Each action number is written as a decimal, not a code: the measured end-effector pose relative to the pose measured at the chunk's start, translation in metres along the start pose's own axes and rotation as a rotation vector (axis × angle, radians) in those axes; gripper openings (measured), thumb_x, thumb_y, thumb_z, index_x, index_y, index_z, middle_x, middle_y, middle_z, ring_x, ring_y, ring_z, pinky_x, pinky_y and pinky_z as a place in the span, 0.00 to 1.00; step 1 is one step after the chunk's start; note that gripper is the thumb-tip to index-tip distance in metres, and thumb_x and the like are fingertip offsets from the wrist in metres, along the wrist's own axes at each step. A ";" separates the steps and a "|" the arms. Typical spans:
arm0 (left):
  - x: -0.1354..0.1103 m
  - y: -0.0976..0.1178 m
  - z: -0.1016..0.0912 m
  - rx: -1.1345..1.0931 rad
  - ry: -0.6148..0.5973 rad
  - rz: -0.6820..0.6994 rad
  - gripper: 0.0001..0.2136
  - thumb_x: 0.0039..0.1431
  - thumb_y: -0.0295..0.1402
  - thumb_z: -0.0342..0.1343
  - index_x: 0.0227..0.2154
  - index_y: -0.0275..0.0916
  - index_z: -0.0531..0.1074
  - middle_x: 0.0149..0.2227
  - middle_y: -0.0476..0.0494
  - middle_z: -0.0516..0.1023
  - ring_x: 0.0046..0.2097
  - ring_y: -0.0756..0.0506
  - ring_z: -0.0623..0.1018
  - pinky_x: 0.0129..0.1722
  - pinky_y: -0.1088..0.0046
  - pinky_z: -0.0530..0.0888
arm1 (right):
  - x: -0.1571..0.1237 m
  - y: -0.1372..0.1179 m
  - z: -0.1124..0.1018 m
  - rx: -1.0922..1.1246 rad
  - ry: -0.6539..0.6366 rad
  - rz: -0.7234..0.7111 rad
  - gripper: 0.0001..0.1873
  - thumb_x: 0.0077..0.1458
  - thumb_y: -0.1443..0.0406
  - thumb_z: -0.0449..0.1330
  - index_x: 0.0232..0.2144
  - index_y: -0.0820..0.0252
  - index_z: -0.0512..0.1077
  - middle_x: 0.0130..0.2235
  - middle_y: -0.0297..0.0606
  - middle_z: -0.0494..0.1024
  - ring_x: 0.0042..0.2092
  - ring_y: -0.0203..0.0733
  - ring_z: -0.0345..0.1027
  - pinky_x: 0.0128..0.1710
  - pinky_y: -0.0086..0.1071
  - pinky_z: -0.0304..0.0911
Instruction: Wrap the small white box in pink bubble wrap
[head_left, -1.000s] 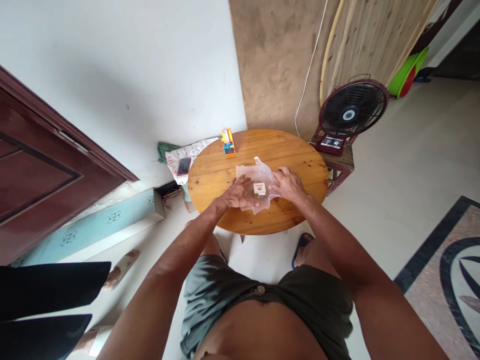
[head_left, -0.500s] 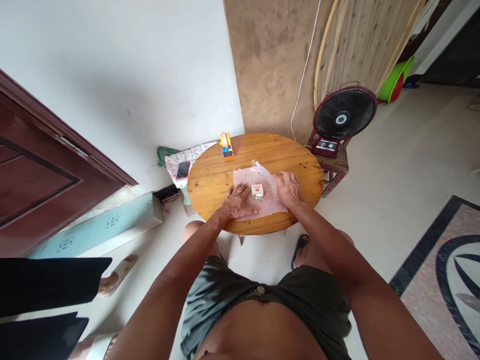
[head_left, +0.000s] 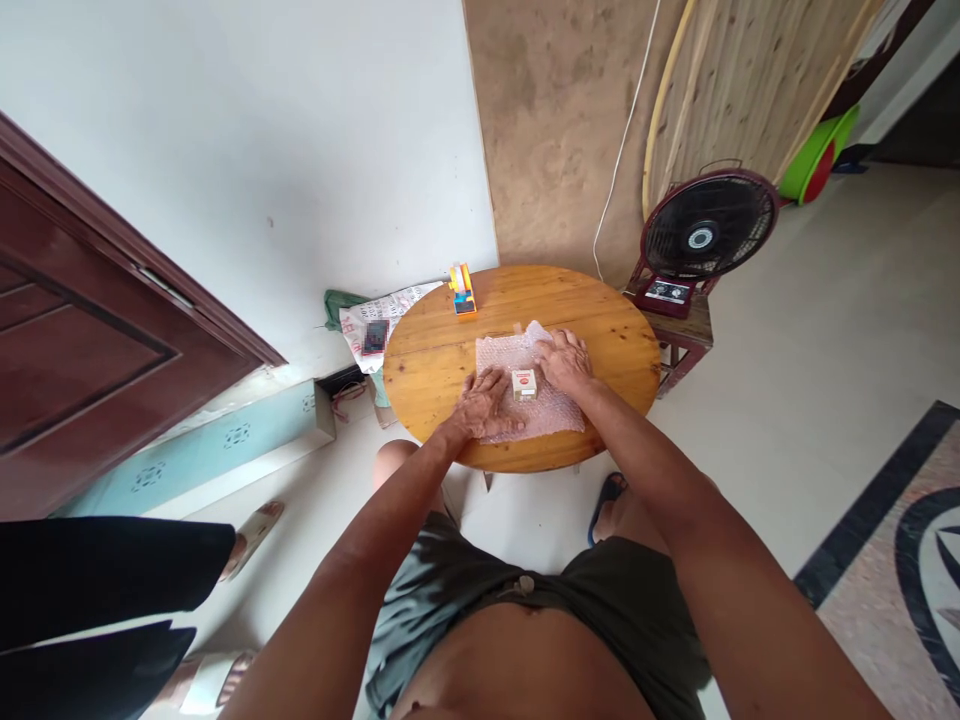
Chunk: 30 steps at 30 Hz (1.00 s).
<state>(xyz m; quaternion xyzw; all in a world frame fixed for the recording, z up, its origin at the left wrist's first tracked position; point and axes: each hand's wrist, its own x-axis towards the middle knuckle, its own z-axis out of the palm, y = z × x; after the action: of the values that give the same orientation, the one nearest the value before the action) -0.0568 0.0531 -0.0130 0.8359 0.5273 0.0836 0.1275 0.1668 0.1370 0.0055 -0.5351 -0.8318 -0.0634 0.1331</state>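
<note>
A pinkish sheet of bubble wrap (head_left: 556, 412) lies spread on a round wooden table (head_left: 622, 330). A small white box with a red mark (head_left: 523, 384) stands on the sheet near its middle. My left hand (head_left: 487, 402) lies flat on the sheet's left part, fingers stretched out, just left of the box. My right hand (head_left: 564, 360) rests palm down on the sheet's far right part, fingers apart, close to the box. Neither hand holds anything.
A small stack of coloured blocks (head_left: 463, 290) stands at the table's far edge. A phone (head_left: 374, 336) lies on printed paper to the left. A black fan (head_left: 705, 238) stands on a stool at the right. Another person's dark sleeve (head_left: 97, 580) and sandalled feet are at lower left.
The crumpled bubble wrap has been flattened out on the table. My right hand has moved from the sheet's right side toward its far edge; my left hand stayed pressed beside the box.
</note>
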 end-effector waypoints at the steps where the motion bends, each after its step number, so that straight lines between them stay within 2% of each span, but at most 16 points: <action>1: 0.000 0.000 0.000 -0.001 0.003 -0.001 0.49 0.49 0.64 0.53 0.68 0.41 0.48 0.70 0.35 0.50 0.71 0.34 0.47 0.69 0.49 0.42 | 0.003 0.002 0.003 0.008 -0.015 0.031 0.22 0.62 0.56 0.54 0.55 0.55 0.71 0.59 0.51 0.65 0.59 0.58 0.52 0.55 0.48 0.52; 8: 0.000 0.000 -0.001 -0.028 0.008 0.007 0.48 0.49 0.63 0.54 0.67 0.41 0.51 0.70 0.35 0.50 0.71 0.33 0.47 0.69 0.47 0.43 | 0.008 0.013 0.023 -0.003 -0.109 0.246 0.25 0.63 0.50 0.50 0.57 0.52 0.70 0.62 0.50 0.62 0.63 0.60 0.49 0.58 0.53 0.48; 15: 0.000 0.000 -0.002 -0.025 0.010 -0.005 0.48 0.49 0.63 0.54 0.68 0.41 0.50 0.70 0.35 0.51 0.71 0.34 0.47 0.69 0.47 0.43 | 0.004 0.018 0.019 -0.005 -0.070 0.284 0.23 0.63 0.55 0.52 0.54 0.58 0.73 0.59 0.51 0.66 0.59 0.57 0.55 0.56 0.47 0.52; 18: -0.001 0.000 -0.001 -0.015 0.012 -0.008 0.49 0.48 0.64 0.54 0.68 0.41 0.50 0.70 0.35 0.50 0.71 0.34 0.47 0.70 0.48 0.42 | -0.003 0.016 0.009 -0.032 -0.010 0.261 0.21 0.62 0.59 0.53 0.52 0.61 0.73 0.58 0.52 0.66 0.58 0.56 0.56 0.55 0.45 0.54; 21: -0.001 0.000 0.001 -0.010 0.015 -0.001 0.49 0.48 0.64 0.54 0.68 0.40 0.50 0.70 0.35 0.51 0.71 0.34 0.47 0.70 0.48 0.42 | -0.014 0.008 -0.003 -0.073 0.056 0.151 0.19 0.65 0.64 0.48 0.50 0.63 0.74 0.56 0.53 0.69 0.55 0.56 0.58 0.53 0.46 0.54; 23: 0.000 -0.001 0.001 -0.009 0.019 0.007 0.49 0.49 0.64 0.53 0.68 0.40 0.50 0.70 0.34 0.51 0.71 0.34 0.48 0.69 0.48 0.43 | -0.023 0.000 -0.008 -0.070 0.038 0.044 0.20 0.65 0.67 0.45 0.46 0.64 0.76 0.50 0.54 0.73 0.52 0.56 0.60 0.51 0.47 0.55; 25: 0.000 -0.001 0.001 -0.007 0.021 0.006 0.48 0.49 0.64 0.53 0.68 0.40 0.50 0.69 0.34 0.51 0.71 0.34 0.48 0.69 0.48 0.43 | -0.030 -0.007 -0.011 -0.009 -0.013 -0.034 0.19 0.64 0.67 0.47 0.43 0.63 0.78 0.46 0.53 0.75 0.50 0.54 0.63 0.50 0.44 0.58; 27: 0.000 0.000 0.001 -0.004 0.017 -0.002 0.48 0.49 0.63 0.54 0.67 0.40 0.51 0.70 0.35 0.51 0.71 0.34 0.48 0.69 0.48 0.43 | -0.033 -0.012 -0.009 0.103 -0.042 -0.043 0.16 0.62 0.66 0.50 0.44 0.61 0.77 0.45 0.49 0.77 0.48 0.50 0.67 0.49 0.40 0.61; 30: 0.001 0.000 0.001 -0.005 0.016 -0.011 0.48 0.49 0.63 0.55 0.67 0.39 0.51 0.70 0.35 0.51 0.71 0.34 0.48 0.69 0.48 0.43 | -0.032 -0.015 -0.005 0.303 0.012 0.041 0.16 0.62 0.66 0.51 0.47 0.58 0.76 0.47 0.43 0.79 0.48 0.46 0.70 0.51 0.36 0.63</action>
<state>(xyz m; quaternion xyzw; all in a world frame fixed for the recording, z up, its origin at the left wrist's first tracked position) -0.0564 0.0537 -0.0144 0.8319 0.5329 0.0910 0.1256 0.1664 0.1011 0.0013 -0.5255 -0.8198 0.0624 0.2187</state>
